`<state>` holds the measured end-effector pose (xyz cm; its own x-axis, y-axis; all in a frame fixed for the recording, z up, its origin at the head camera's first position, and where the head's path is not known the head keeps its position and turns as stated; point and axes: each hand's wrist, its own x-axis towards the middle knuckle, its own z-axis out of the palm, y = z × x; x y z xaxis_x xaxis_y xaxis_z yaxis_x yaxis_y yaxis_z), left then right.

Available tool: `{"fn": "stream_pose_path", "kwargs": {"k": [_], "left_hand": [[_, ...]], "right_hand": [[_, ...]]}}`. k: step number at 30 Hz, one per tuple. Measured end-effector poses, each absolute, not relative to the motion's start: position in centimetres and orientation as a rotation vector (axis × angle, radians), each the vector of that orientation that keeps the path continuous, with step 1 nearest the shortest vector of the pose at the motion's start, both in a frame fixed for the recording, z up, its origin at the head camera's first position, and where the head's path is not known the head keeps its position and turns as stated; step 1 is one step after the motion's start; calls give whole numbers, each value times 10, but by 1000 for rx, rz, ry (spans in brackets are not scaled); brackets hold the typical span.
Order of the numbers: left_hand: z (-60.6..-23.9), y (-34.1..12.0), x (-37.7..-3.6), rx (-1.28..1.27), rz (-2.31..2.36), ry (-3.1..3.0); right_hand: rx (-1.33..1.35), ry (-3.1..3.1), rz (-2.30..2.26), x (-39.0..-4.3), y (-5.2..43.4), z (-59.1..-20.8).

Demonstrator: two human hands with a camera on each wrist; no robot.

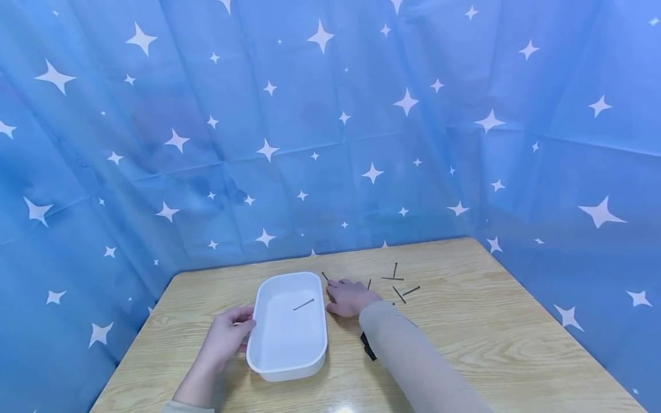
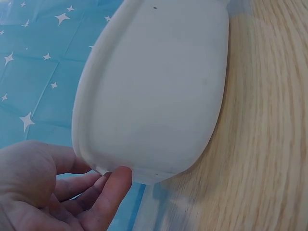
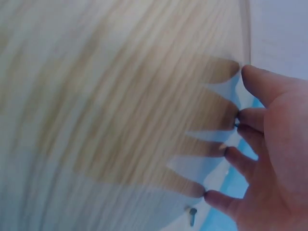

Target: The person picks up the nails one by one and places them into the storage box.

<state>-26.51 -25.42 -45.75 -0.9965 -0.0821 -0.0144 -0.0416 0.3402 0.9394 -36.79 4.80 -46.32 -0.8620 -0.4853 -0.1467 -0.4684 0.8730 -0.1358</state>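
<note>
- The blue, star-printed cloth (image 1: 155,143) hangs behind and at both sides of the wooden worktop (image 1: 490,338).
- The left hand (image 1: 227,335) lies on the worktop at the left end of the white tray (image 1: 271,358). Its thumb rests on the tray's rim and its fingers curl against the outer wall, so it holds the tray; the left wrist view shows a fingertip touching the tray's wall (image 2: 144,96) from below.
- The tray stands flat on the worktop, near its front left part, with its long side running away from the person.
- One dark nail (image 1: 303,304) lies slanted on the tray's floor, in the far half.
- Just right of the tray's far corner, the right hand (image 1: 348,297) rests palm down on the worktop, fingers reaching toward the tray. A second nail (image 1: 325,276) lies at its fingertips; whether the fingers pinch it cannot be told.
- In the right wrist view the fingers (image 3: 262,84) are spread and fairly straight over the wood, and a small nail head (image 3: 192,211) shows near the lowest finger.
- Further right, loose nails (image 1: 397,284) lie scattered on the worktop, close together, just beyond the right hand.
</note>
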Motion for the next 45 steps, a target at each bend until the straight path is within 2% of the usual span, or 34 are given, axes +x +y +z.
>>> {"fn": "stream_pose_path", "kwargs": {"k": [6,26,37,45], "left_hand": [[-454,-255,-265,120,-1748,-2550],[-454,-257,-265,132,-1766,-2538],[-455,-255,-264,112,-1760,-2531],[-458,-254,-265,132,-1773,-2538]], "right_hand": [[-900,2924,-195,-374,61,-457],[-961,2885,-480,-372,92,-446],[-791,3017,-652,-372,98,-434],[-673,2991,-719,-372,101,-444]]}}
